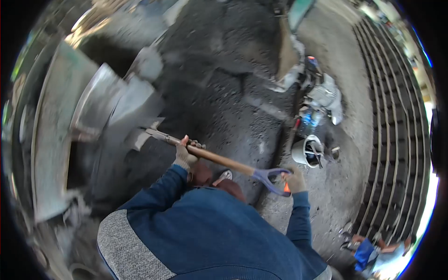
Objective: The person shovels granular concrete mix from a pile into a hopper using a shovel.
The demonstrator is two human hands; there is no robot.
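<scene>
A shovel (pixel 228 162) with a wooden shaft lies slantwise in front of me. My left hand (pixel 185 154), in a knitted glove, is wrapped around the shaft near the blade end. At the other end my gloved right hand (pixel 294 180) grips the purple D-shaped handle (pixel 268 176); a bit of orange shows by its fingers. The shovel's blade (pixel 138 138) points left over dark, loose material and is partly blurred. Close beyond it stand grey metal sheets (pixel 133 100).
A tall pale panel (pixel 58 130) leans at the left. To the right are a white bucket (pixel 298 153) with tools inside, plastic bottles (pixel 310 119) and a pale bundle (pixel 326 95). Rows of stacked dark blocks (pixel 392 116) line the far right. Another person (pixel 378 252) is at lower right.
</scene>
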